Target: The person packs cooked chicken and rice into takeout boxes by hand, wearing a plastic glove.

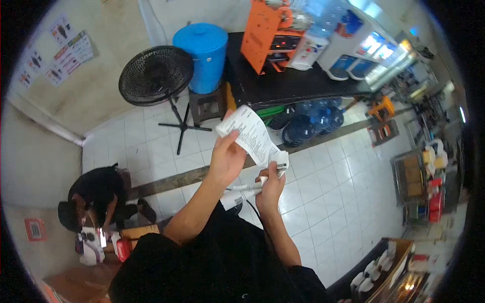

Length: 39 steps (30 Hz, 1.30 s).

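Note:
A long printed receipt [251, 134] stretches between my two hands in front of my chest. My left hand [229, 159] grips its upper left part, the thumb lying over the print. My right hand [271, 189] is closed around the lower end, where folded white paper [279, 160] shows. A small dark, shiny piece, perhaps a pen, sticks out by the right thumb; I cannot make out its kind. Below the right hand hangs more white paper with a QR code [238, 200]. A thin black cord runs beside my right wrist.
A black fan [156, 76] and a blue lidded bucket [201, 58] stand ahead. A black counter [298, 88] carries an orange rack [262, 38] and a water dispenser [307, 52]. Large water bottles [303, 129] sit beneath. A person [98, 194] sits at the left.

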Each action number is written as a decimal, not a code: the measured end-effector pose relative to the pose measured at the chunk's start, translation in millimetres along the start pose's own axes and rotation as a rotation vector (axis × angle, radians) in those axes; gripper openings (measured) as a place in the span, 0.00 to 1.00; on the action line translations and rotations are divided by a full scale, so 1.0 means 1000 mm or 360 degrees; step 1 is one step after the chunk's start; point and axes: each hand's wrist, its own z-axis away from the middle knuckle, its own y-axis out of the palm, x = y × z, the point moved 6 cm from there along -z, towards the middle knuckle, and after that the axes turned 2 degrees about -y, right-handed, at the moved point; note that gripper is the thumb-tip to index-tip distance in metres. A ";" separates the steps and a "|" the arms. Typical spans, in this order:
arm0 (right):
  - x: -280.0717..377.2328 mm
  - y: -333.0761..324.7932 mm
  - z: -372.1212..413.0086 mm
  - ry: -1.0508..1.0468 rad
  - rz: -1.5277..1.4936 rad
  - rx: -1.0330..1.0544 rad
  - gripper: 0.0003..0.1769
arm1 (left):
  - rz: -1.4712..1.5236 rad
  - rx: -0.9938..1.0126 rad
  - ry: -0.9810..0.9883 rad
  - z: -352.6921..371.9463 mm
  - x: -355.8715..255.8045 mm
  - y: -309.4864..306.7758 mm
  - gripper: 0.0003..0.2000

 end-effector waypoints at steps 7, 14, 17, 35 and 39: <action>0.006 0.071 -0.113 0.0094 0.0297 0.0272 0.10 | -0.0288 -0.0196 0.0492 -0.144 -0.064 0.012 0.33; -0.035 -0.001 -0.272 -0.0134 0.1079 0.0332 0.26 | -0.0121 0.0007 0.0048 -0.274 -0.099 0.006 0.30; -0.044 -0.037 -0.291 -0.0270 0.1314 0.0252 0.28 | -0.0130 0.0025 -0.0071 -0.304 -0.103 0.008 0.30; -0.133 -0.059 -0.466 0.0274 0.1841 0.1337 0.21 | -0.0313 -0.0031 0.0054 -0.444 -0.107 0.049 0.29; -0.153 -0.083 -0.499 -0.0423 0.1801 0.1272 0.08 | -0.0399 -0.0113 0.0088 -0.462 -0.105 0.052 0.29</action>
